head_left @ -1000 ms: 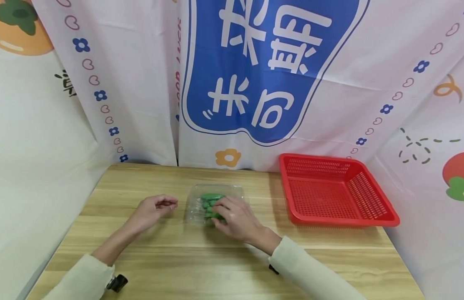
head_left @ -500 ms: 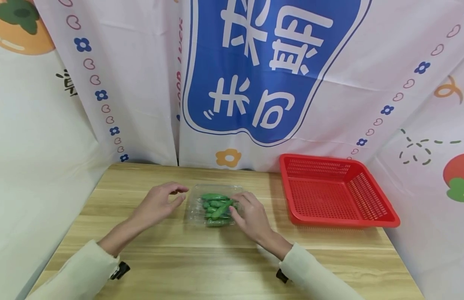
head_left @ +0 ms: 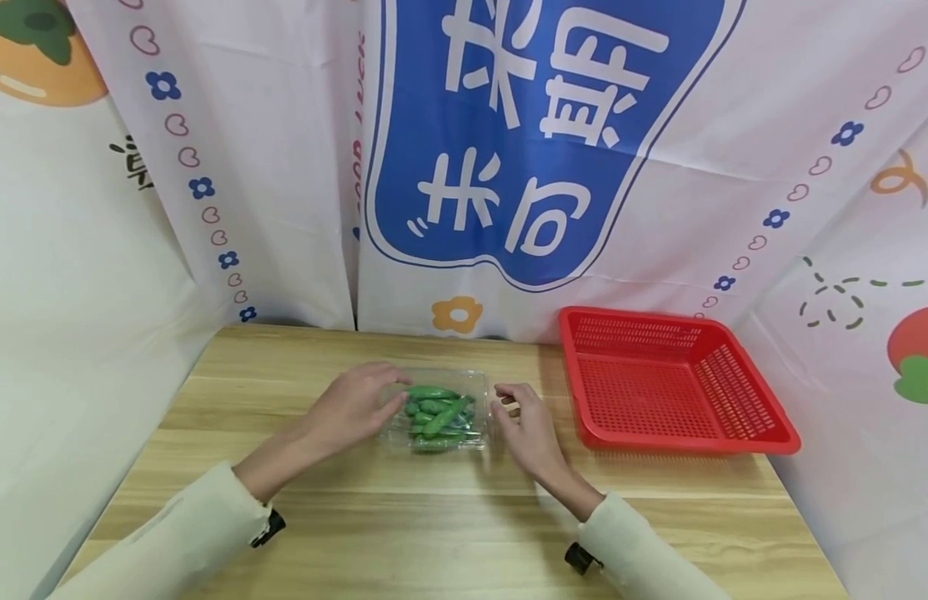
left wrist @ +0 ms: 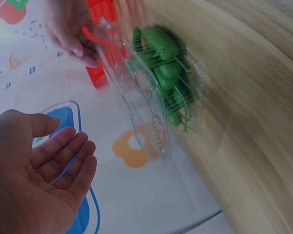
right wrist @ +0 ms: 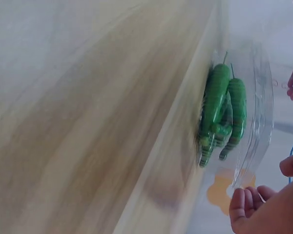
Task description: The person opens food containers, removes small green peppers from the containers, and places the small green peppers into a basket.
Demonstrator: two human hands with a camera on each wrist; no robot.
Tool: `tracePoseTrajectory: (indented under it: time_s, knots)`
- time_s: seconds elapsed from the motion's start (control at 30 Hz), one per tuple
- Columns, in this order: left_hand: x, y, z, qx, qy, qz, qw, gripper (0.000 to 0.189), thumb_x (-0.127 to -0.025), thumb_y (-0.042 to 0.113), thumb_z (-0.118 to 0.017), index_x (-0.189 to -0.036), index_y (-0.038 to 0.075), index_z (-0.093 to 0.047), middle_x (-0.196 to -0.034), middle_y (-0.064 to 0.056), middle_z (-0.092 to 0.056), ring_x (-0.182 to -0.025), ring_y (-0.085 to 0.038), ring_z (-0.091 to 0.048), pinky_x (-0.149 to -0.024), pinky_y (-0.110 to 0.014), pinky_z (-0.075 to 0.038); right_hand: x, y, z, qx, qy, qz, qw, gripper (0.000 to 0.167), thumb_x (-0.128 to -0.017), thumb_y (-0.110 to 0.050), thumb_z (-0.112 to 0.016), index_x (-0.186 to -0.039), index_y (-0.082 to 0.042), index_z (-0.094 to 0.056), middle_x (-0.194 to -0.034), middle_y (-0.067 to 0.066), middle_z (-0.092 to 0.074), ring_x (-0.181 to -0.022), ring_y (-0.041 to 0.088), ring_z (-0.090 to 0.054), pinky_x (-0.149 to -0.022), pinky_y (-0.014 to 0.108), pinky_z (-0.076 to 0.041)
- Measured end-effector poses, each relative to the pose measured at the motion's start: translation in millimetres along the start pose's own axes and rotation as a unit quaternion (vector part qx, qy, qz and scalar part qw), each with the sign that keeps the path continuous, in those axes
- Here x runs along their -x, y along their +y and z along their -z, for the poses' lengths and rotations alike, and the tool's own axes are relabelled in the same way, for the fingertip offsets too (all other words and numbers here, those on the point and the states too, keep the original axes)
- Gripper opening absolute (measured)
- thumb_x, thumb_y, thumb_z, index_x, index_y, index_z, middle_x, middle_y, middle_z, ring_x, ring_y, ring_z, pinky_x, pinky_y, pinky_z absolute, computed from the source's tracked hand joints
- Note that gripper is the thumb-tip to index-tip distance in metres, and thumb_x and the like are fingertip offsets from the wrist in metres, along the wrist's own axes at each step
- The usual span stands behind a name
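Observation:
A clear plastic box (head_left: 473,382) stands on the table, holding several green peppers (head_left: 441,417). Thin stems show on the peppers (left wrist: 168,68) in the left wrist view. My left hand (head_left: 357,407) hovers over the box's left side, its fingers loosely bent and nothing in them. At the right side is my right hand (head_left: 531,429), fingers lightly curled and holding nothing. In the right wrist view its fingertips (right wrist: 238,200) lie close to the box's rim; whether they touch I cannot tell.
A red perforated plastic basket (head_left: 677,442) stands at the table's back right. The wooden table (head_left: 433,533) stretches in front of the box. Printed white cloth (head_left: 283,167) hangs behind the table and along both sides.
My right hand has drawn back from the peppers to the box's right side, leaving them in view. My left hand has moved right, up to and over the box's left edge.

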State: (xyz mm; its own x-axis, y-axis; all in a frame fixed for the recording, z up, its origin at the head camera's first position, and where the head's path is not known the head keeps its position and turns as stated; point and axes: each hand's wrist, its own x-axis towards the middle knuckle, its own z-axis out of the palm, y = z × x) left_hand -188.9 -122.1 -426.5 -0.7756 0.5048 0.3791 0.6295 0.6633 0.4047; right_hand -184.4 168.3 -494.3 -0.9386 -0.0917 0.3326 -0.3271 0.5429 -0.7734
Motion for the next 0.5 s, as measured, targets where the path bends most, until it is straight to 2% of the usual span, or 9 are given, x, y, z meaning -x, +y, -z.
tracePoseTrajectory:
  time_s: [0.13, 0.27, 0.4, 0.5]
  knots:
    - [-4.1, 4.5, -6.3, -0.017, 0.001, -0.042, 0.9990, 0.022, -0.094, 0.008, -0.079, -0.115, 0.000, -0.075, -0.118, -0.016, -0.077, -0.113, -0.032, -0.073, -0.101, -0.047, -0.060, -1.4, 4, 7, -0.030, -0.019, -0.068, 0.9970, 0.027, -0.104, -0.008, -0.065, -0.125, 0.008, -0.070, -0.111, 0.016, -0.074, -0.102, 0.028, -0.070, -0.087, 0.036, -0.062]
    - [-7.9, 8.9, -13.3, -0.037, -0.003, -0.087, 0.9955, 0.022, -0.093, 0.009, -0.080, -0.112, -0.001, -0.075, -0.114, -0.015, -0.077, -0.110, -0.029, -0.073, -0.097, -0.041, -0.062, -0.9, 8, 10, -0.060, -0.038, -0.121, 0.9901, 0.025, -0.104, -0.007, -0.064, -0.121, 0.009, -0.071, -0.103, 0.019, -0.076, -0.092, 0.025, -0.069, -0.076, 0.028, -0.059]
    - [-11.1, 13.3, -18.8, -0.052, -0.007, -0.116, 0.9918, 0.022, -0.092, 0.009, -0.081, -0.112, 0.001, -0.075, -0.113, -0.012, -0.077, -0.109, -0.026, -0.073, -0.097, -0.038, -0.062, 1.0, 10, 8, -0.125, -0.056, -0.174, 0.9752, 0.022, -0.104, -0.001, -0.061, -0.116, 0.014, -0.071, -0.096, 0.024, -0.074, -0.082, 0.022, -0.068, -0.066, 0.026, -0.060]
    - [-13.9, 16.8, -21.5, -0.052, -0.013, -0.132, 0.9898, 0.023, -0.092, 0.011, -0.081, -0.112, 0.002, -0.076, -0.113, -0.011, -0.077, -0.110, -0.026, -0.073, -0.099, -0.039, -0.062, 3.5, 10, 8, -0.173, -0.073, -0.207, 0.9600, 0.021, -0.104, 0.002, -0.059, -0.114, 0.016, -0.070, -0.094, 0.025, -0.074, -0.079, 0.018, -0.066, -0.068, 0.026, -0.061]
